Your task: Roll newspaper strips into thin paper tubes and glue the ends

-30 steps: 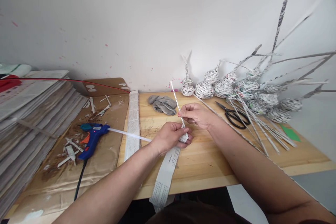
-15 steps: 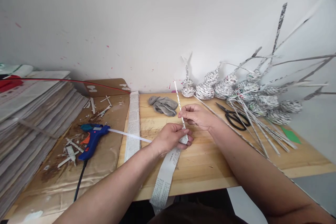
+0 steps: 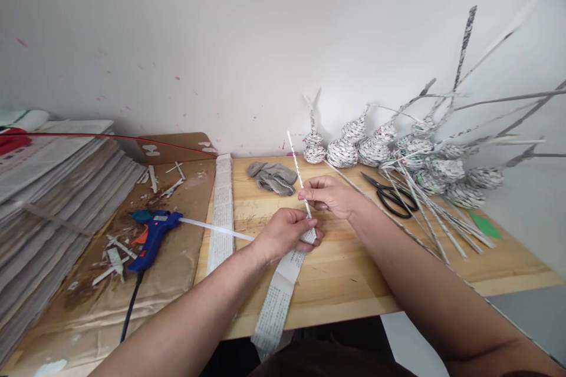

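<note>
L hand (image 3: 283, 232) grips newspaper strip (image 3: 274, 309); R hand (image 3: 329, 194), nearer free tip, pinches paper tube (image 3: 294, 156), axis prob. away, slightly left.

Soft, even light; faint shadows; far right edge blurred.

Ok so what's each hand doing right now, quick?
Left hand: closed, gripping the paper strip.
Right hand: closed, pinching the thin paper tube.
</note>
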`<action>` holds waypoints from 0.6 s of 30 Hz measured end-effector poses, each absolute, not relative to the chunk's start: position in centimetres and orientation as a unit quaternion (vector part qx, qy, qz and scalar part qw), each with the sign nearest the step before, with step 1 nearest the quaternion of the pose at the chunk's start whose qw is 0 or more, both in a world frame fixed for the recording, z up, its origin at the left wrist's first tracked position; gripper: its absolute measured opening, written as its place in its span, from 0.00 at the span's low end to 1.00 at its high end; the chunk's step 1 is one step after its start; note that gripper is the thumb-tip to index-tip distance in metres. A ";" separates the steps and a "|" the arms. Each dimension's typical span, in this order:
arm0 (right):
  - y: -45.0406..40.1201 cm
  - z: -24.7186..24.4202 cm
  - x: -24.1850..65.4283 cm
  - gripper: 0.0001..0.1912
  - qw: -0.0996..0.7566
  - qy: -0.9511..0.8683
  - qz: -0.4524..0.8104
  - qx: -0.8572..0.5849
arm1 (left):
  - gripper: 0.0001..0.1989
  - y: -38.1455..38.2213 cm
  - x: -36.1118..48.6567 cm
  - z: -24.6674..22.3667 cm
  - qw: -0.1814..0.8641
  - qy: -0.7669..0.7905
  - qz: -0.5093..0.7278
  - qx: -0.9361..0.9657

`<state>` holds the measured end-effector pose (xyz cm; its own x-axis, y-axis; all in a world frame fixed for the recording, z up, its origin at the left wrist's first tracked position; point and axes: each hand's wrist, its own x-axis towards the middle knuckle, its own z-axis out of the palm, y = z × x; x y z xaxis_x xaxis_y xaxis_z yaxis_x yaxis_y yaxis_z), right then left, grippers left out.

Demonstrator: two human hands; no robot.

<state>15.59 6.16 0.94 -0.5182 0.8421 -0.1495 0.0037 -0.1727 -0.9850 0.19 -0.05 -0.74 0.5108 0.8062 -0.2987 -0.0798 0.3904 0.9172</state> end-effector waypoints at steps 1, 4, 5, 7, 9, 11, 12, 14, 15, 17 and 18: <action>6.2 0.9 15.6 0.15 0.331 -0.550 0.663 -0.385 | 0.15 0.0 0.2 -0.7 0.737 0.390 0.301 0.463; 6.2 1.0 15.6 0.16 0.323 -0.559 0.659 -0.386 | 0.15 -0.1 0.2 -0.6 0.734 0.393 0.308 0.460; 6.2 1.1 15.6 0.16 0.307 -0.574 0.657 -0.381 | 0.15 -0.1 0.2 -0.6 0.732 0.397 0.309 0.459; 6.2 1.2 15.6 0.16 0.294 -0.594 0.648 -0.377 | 0.15 -0.1 0.3 -0.5 0.730 0.401 0.307 0.460; 6.1 1.2 15.6 0.15 0.318 -0.586 0.636 -0.389 | 0.15 -0.1 0.3 -0.4 0.730 0.400 0.305 0.462; 6.1 1.2 15.5 0.16 0.343 -0.569 0.630 -0.401 | 0.15 -0.1 0.3 -0.4 0.730 0.400 0.304 0.463; 6.1 1.2 15.5 0.16 0.339 -0.569 0.633 -0.400 | 0.14 -0.1 0.3 -0.4 0.730 0.401 0.305 0.463; 6.1 1.2 15.5 0.16 0.307 -0.585 0.644 -0.385 | 0.14 -0.1 0.3 -0.3 0.728 0.403 0.306 0.463; 6.1 1.2 15.5 0.16 0.293 -0.592 0.650 -0.377 | 0.14 -0.1 0.3 -0.3 0.727 0.403 0.307 0.464; 6.2 1.1 15.5 0.15 0.294 -0.586 0.655 -0.377 | 0.14 -0.1 0.3 -0.4 0.726 0.402 0.308 0.465; 6.2 1.0 15.5 0.14 0.309 -0.574 0.653 -0.385 | 0.14 -0.1 0.3 -0.4 0.726 0.401 0.308 0.466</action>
<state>15.51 6.21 1.01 -0.5128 0.8457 -0.1475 0.0374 -0.1496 -0.9880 0.29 -0.06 -0.37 0.4890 0.8206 -0.2959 -0.0739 0.3770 0.9233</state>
